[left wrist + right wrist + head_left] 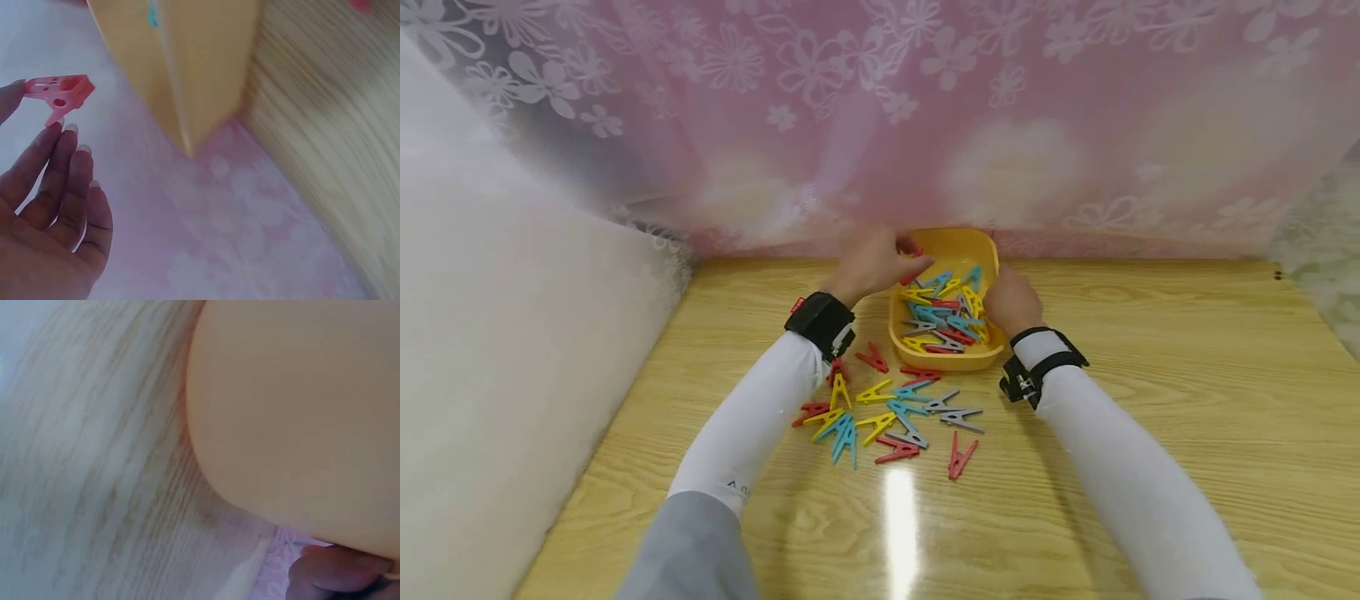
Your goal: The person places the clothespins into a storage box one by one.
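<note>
My left hand (874, 265) is over the left side of a yellow plastic basket (951, 363). Between thumb and fingertips it pinches a red clothespin (67, 95) by its ends, as the left wrist view shows up close. My right hand (1015, 302) grips the basket's right rim; in the right wrist view its curled fingers (334, 572) show at the basket's edge, partly hidden. Inside the basket lies a heap of yellow, blue, red and grey clothespins (934, 312).
Several loose clothespins, among them a yellow one (875, 392) and a red one (961, 456), are scattered on the wooden table (1150, 417) in front of the basket. A pink floral curtain (865, 125) hangs close behind it. A white surface (512, 333) borders the table's left side.
</note>
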Tool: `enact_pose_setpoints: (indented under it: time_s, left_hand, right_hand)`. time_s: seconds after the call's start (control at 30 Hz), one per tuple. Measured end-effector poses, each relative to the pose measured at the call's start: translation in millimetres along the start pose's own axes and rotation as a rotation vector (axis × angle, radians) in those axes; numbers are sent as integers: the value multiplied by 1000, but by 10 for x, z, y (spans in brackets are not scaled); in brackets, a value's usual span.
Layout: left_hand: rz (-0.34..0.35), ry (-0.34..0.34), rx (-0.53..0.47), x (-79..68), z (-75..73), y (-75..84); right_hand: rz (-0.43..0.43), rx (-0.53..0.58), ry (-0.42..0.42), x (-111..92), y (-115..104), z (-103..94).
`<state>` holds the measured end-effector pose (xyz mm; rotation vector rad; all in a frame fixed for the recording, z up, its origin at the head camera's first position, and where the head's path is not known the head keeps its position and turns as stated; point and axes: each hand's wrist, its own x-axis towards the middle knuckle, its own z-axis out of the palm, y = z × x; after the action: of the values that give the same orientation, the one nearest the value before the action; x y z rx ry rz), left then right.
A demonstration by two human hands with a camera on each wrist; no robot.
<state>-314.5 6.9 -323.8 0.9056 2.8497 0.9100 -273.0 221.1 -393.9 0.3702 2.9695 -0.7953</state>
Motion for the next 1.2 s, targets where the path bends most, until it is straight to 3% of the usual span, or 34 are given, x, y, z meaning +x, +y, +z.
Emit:
enact_pose_setpoints:
  time_s: [0.2,0.33,0.77,0.97,1.2]
  left_hand:
    - [48,-58,55,164,229,150]
    - [52,-61,86,136,274,136]
    - [14,23,-1,-102,93,-142]
    - [-68,41,29,-317,-45,-429]
    - [-265,-45,103,-671,-208,-777]
  right_hand:
    - [5,14,6,0,2,5]
    - [15,20,-7,-23,-30,35]
    - [-29,-39,9,-32,15,-8]
    - [-23,-30,0,-30,20,-19]
    - [-52,-44,-4,-16,13,-5]
